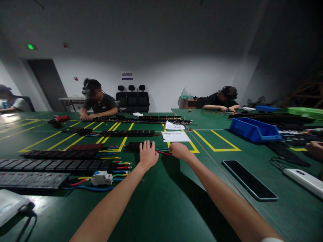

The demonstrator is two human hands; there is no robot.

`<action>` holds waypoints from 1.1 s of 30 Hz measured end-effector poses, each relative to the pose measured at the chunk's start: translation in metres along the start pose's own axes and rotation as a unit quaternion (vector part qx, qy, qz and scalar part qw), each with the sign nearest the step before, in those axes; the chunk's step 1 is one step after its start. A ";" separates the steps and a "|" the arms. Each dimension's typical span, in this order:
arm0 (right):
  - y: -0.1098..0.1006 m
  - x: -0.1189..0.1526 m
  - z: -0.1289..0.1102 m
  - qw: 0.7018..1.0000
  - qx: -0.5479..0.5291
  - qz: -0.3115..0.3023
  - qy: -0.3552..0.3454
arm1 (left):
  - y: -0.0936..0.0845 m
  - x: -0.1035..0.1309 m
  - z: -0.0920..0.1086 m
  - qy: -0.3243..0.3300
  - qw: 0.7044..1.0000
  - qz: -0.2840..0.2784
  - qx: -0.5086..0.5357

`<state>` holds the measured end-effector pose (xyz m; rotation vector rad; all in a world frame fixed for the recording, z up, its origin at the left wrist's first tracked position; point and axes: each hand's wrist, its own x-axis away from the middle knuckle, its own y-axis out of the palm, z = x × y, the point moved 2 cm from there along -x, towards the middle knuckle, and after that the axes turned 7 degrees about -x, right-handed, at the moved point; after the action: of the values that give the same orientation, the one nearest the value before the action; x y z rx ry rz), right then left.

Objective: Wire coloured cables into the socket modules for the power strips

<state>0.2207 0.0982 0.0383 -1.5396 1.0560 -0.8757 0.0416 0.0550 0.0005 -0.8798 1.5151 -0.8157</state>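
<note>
Because the left hand (148, 156) covers the right-hand end of the black strip (133, 146), we cannot make out that end, nor where its wires (163, 152) join it. The right hand (178, 150) likewise hides the wire tips, and we note that its own fingertips are turned partly out of view. At the left edge of the frame, the grey socket strip (32, 180) and a white object (12, 205) are cut off; at the right edge, another person's hand (315, 148) shows only in part. Both forearms reach forward over the green tabletop (156, 208), converging towards the middle. We find the left hand palm down, its fingers (148, 145) a little apart and laid over the strip; whether the thumb bears on it, we cannot tell. The right hand is turned inward with its fingers (172, 148) curled together and clamped on the wires. The strip lies on the tabletop between the hands and the far workers, just left of a white sheet (176, 136). We record it as dark, narrow and low, with any markings too small to read. From it, red, blue and greenish wires run side by side across the short gap to the right hand.
</note>
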 end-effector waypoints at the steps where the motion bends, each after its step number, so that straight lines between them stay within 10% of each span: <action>1: 0.000 0.000 0.000 1.000 0.001 0.001 0.001 | 0.000 0.000 0.000 0.000 1.000 0.001 -0.001; 6: 0.000 0.000 0.001 0.997 0.024 0.074 -0.004 | -0.002 0.001 0.001 0.001 1.000 -0.003 0.003; 33: 0.011 -0.002 0.003 0.998 0.020 0.039 0.047 | 0.006 0.001 0.001 0.000 1.000 0.007 0.000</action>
<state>0.2209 0.1005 0.0269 -1.4256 1.1520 -0.9166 0.0416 0.0572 -0.0050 -0.8679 1.5199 -0.8050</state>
